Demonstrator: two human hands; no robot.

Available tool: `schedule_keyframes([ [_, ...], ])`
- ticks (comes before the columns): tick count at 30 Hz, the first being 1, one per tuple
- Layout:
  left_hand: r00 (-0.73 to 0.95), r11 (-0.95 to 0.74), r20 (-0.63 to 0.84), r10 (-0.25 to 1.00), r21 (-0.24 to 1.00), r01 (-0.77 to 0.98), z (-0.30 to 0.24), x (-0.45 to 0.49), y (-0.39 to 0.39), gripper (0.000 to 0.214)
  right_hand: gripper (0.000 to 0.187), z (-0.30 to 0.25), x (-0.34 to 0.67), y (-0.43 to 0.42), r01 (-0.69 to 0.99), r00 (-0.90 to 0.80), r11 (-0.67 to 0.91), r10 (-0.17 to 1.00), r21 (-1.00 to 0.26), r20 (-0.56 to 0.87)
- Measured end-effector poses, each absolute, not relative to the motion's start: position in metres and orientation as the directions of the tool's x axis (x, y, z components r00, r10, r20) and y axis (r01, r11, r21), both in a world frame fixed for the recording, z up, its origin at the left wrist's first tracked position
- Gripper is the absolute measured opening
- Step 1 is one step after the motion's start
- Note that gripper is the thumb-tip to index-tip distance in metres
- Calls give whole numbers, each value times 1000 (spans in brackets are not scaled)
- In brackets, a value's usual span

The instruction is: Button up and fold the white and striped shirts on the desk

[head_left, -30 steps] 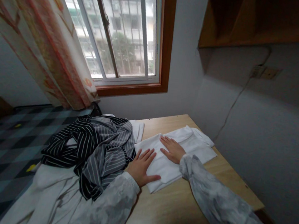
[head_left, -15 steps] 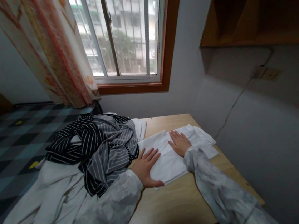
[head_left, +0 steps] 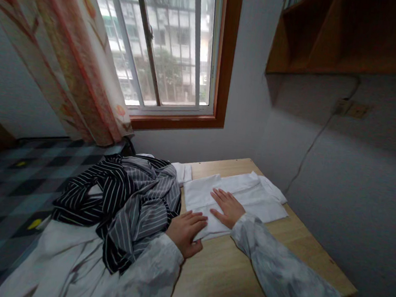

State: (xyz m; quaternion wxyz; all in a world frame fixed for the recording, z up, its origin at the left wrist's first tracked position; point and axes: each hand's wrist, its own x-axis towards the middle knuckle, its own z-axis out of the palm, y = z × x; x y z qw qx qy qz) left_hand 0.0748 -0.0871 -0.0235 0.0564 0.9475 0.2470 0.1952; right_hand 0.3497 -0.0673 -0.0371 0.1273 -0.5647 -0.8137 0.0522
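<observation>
A folded white garment (head_left: 257, 199) lies on the wooden table, its cloth slightly wrinkled. My right hand (head_left: 229, 209) rests palm down on its near part, fingers stretched out. At the garment's near left corner is my left hand (head_left: 185, 233). Its fingers bend a little over the cloth, and the thumb stays apart from them near the edge. Left of my left hand, a heap of black and grey striped clothing (head_left: 147, 200) lies crumpled. Pale white clothing (head_left: 60, 257) spreads below that heap. Another folded white cloth (head_left: 183, 172) shows partly behind it.
The light wooden table (head_left: 214, 284) ends at the wall on the right. A bed with a dark checked cover (head_left: 2, 198) is on the left. A curtain (head_left: 74, 67) hangs beside the window. A wooden shelf (head_left: 299, 41) and a cable (head_left: 302, 160) are on the right wall.
My left hand has drawn its spread fingers and thumb closer together at the garment's near corner. My right hand has slid toward me and slightly left over the cloth. The view has shifted slightly.
</observation>
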Motion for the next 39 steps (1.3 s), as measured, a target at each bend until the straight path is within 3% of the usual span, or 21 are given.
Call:
schedule_keyframes([
  [5,819,-921,426,383,107,375,-28,70,-82,51,75,-40,368,-64,921,-283,312,947,-234,152],
  [14,775,-903,500,388,39,427,-35,72,-80,36,76,-45,381,-57,941,-238,267,959,-209,151],
  [18,801,-894,423,424,54,445,-35,78,-82,40,77,-48,390,-61,954,-198,222,971,-201,135],
  [24,717,-772,306,627,121,624,-29,81,-82,65,79,-45,404,-69,968,-175,186,981,-169,83],
  [30,752,-797,268,602,159,582,-29,82,-79,73,80,-19,377,-56,973,-207,215,974,-84,97],
  [39,792,-811,177,584,133,569,-34,77,-74,89,80,-36,344,-45,928,-297,331,934,-169,196],
])
